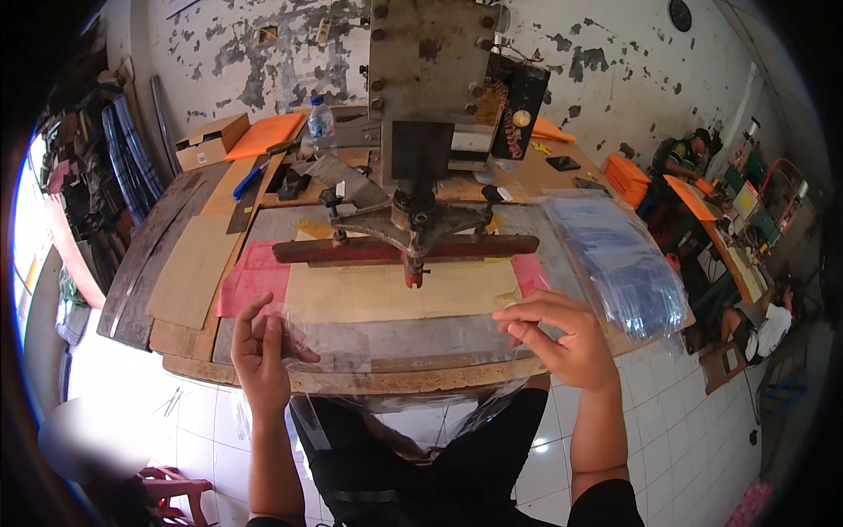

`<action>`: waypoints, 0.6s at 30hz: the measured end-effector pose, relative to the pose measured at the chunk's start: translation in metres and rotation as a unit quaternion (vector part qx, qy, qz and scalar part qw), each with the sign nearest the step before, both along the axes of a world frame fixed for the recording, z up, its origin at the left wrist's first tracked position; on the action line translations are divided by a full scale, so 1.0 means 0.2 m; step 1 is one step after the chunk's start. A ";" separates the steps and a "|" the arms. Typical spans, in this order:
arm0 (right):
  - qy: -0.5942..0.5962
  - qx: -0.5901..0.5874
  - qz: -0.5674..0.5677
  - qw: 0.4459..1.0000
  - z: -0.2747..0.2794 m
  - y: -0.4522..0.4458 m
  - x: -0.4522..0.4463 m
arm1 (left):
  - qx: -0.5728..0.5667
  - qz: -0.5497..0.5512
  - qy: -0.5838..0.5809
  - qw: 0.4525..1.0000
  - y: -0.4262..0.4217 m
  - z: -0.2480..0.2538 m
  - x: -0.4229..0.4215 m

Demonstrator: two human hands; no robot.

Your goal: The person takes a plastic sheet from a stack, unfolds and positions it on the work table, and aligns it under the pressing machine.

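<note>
A transparent plastic sheet is stretched between my two hands and droops over my lap at the table's front edge. My left hand pinches its left side, thumb against fingers. At the other side, my right hand pinches the sheet between thumb and fingertips. Beyond the hands, a press with a long reddish bar stands over a cream-coloured sheet. Pinkish-red material shows from under the cream sheet on both sides. The plastic's exact edges are hard to make out.
Transparent plastic pieces are piled at the right. Cardboard lies at the left, near an open box. A water bottle stands behind. Orange stacks sit back right. Two other people are further right.
</note>
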State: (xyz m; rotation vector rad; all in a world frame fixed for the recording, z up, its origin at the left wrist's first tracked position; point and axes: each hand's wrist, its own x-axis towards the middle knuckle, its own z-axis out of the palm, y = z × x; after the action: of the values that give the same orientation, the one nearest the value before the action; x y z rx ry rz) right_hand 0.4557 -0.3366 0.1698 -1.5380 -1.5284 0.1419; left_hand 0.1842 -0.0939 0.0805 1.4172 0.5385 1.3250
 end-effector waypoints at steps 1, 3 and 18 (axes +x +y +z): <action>0.003 -0.005 0.010 1.000 0.00 0.00 0.01 | 0.000 0.000 -0.001 1.000 0.00 0.00 0.00; -0.015 -0.029 0.016 0.999 0.03 0.00 0.03 | 0.005 -0.017 0.000 1.000 0.01 -0.01 -0.01; -0.038 -0.120 0.069 0.990 0.11 0.04 0.14 | 0.009 0.001 0.025 1.000 0.01 -0.01 -0.04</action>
State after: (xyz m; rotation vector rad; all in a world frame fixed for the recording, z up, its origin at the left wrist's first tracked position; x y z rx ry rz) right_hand 0.4840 -0.3292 0.1927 -1.6381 -1.7287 0.3629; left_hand 0.1757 -0.0929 0.0795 1.4684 0.5639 1.3018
